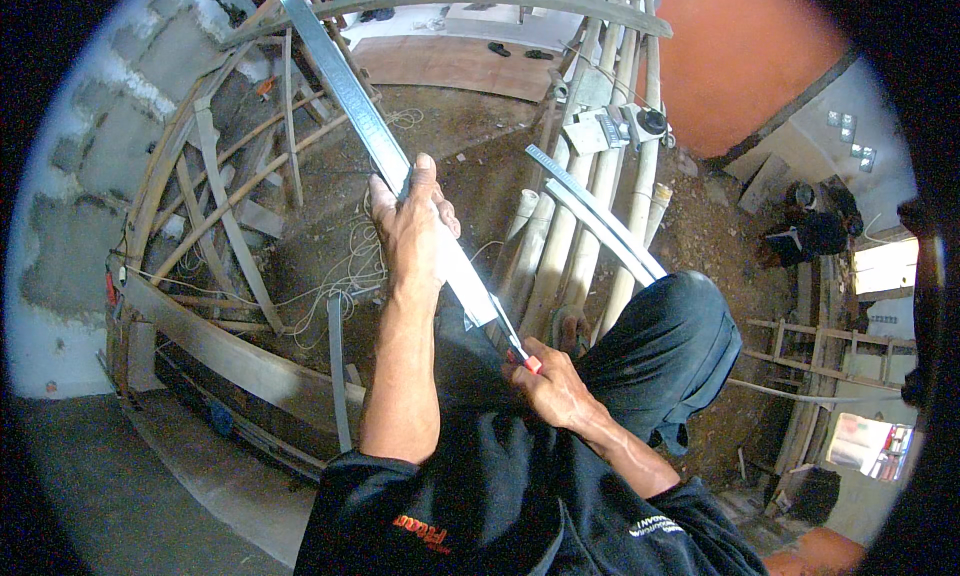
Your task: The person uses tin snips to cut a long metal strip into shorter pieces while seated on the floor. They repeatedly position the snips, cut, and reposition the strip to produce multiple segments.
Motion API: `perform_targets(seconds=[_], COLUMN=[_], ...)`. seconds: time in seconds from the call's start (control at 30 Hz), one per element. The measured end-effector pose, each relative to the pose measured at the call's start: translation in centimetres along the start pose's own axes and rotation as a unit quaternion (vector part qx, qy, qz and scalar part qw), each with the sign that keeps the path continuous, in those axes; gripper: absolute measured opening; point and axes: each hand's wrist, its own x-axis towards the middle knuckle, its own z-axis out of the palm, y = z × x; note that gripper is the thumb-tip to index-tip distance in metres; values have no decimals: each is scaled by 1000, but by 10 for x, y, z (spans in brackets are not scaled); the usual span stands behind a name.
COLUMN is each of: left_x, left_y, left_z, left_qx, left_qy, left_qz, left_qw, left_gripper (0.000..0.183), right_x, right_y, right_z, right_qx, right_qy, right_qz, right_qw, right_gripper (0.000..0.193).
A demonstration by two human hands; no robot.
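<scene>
A long, shiny metal channel (345, 88) slants from the upper left down toward my lap. My left hand (410, 226) is closed around its middle, with the thumb pointing up along it. At the channel's near end my right hand (560, 394) grips tin snips with red handles (531, 363). The snips' blades meet the channel's near edge; the exact bite is too small to make out. Beside my bent knee (655, 351), two more narrow metal profiles (595, 221) rest over the bamboo poles (545, 261).
Curved wooden framing (205, 191) stands at the left, with a loose pale cable (345, 261) on the dirt floor. A black-and-white object (650, 124) sits on the bamboo. Farther off lie a plywood sheet (450, 64) and dark sandals (500, 49). At the right is a ladder (840, 346).
</scene>
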Motion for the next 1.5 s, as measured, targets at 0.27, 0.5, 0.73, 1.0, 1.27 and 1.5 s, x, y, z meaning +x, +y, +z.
perform_targets(seconds=[0.27,0.5,0.73,1.0,1.27,1.5], left_x=[3,5,4,4,4,4], left_y=[-1,-3,-4,-5,-6,-6], left_z=[2,1,3,4,0,-1], left_qx=[12,44,25,38,31,29], left_qy=[20,36,21,14,3,-7], left_qz=[-6,-2,-9,-12,-8,-11], left_qw=[1000,998,999,999,999,999], left_gripper=[31,31,32,33,34,35], right_x=[0,1,-1,-1,-3,-3], right_y=[-3,-1,-3,-2,-9,-7], right_z=[-4,-4,-8,-9,-13,-14], right_qx=[-20,-5,-48,-46,-40,-26], right_qy=[-20,-40,-31,-26,-33,-52], right_qz=[-2,-34,-19,-32,-37,-44], right_qw=[1000,999,998,998,998,997], right_gripper=[28,28,25,23,24,23])
